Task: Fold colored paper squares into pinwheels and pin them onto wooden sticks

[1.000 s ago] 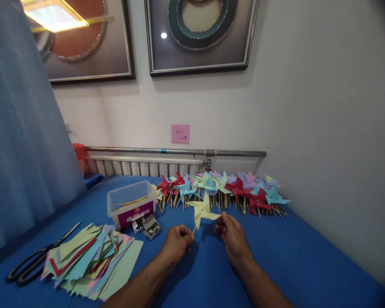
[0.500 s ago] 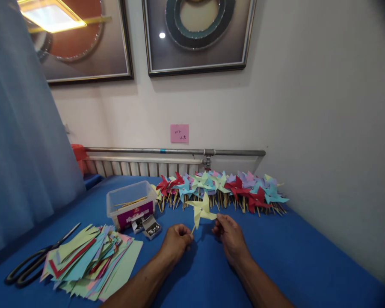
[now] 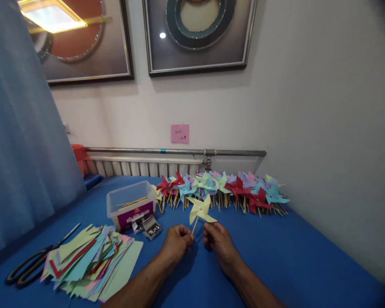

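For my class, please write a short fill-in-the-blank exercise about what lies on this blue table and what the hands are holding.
1. The left hand pinches the thin stick of a pale ____ pinwheel.
2. The right hand is just ____ that pinwheel's lowest blade.
3. Black scissors lie to the ____ of the paper stack.
4. The finished pinwheels lie in a row along the ____.

Missing words: yellow; below; left; wall

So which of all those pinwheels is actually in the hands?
The pale yellow pinwheel, apart from the row of finished pinwheels by the wall; the left hand pinches its stick, with the right hand alongside.
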Demonstrator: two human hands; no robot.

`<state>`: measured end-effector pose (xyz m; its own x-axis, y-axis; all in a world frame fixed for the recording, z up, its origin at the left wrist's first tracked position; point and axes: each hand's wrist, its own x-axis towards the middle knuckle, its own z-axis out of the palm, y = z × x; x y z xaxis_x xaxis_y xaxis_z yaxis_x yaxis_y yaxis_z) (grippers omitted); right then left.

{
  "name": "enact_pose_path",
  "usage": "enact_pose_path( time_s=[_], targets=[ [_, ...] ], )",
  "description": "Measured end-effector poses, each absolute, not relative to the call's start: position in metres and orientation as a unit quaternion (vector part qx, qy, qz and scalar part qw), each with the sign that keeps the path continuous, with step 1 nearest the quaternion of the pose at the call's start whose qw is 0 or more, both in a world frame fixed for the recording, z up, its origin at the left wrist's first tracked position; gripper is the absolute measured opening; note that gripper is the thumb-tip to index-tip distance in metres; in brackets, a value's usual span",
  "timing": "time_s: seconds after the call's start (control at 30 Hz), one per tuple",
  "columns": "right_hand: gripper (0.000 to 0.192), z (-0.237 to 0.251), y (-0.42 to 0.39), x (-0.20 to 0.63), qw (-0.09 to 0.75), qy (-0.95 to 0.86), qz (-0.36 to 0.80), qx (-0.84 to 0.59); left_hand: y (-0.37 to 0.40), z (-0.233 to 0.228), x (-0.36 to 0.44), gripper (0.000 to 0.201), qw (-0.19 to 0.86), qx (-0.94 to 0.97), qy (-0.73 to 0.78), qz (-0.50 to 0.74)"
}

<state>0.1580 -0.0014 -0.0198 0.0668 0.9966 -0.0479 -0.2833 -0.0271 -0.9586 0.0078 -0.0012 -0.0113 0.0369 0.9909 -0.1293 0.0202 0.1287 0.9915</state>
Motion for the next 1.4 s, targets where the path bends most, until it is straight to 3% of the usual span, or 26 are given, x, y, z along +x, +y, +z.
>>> enact_pose_path(
  time_s=[0.3,0.83,1.4],
  targets=[
    [0.044,-0.009,0.000,0.166,0.648,-0.344,0.511,-0.448,-0.001,-0.013,0.009,0.017,0.532,0.480,0.534,0.448],
    [0.041,-0.016,-0.001,0.160,0.593,-0.376,0.549,-0.453,-0.003,-0.009,0.008,0.011,0.529,0.489,0.529,0.448],
    [0.055,-0.011,0.001,0.164,0.664,-0.324,0.524,-0.423,0.001,-0.013,0.006,0.021,0.571,0.460,0.507,0.453]
  ],
)
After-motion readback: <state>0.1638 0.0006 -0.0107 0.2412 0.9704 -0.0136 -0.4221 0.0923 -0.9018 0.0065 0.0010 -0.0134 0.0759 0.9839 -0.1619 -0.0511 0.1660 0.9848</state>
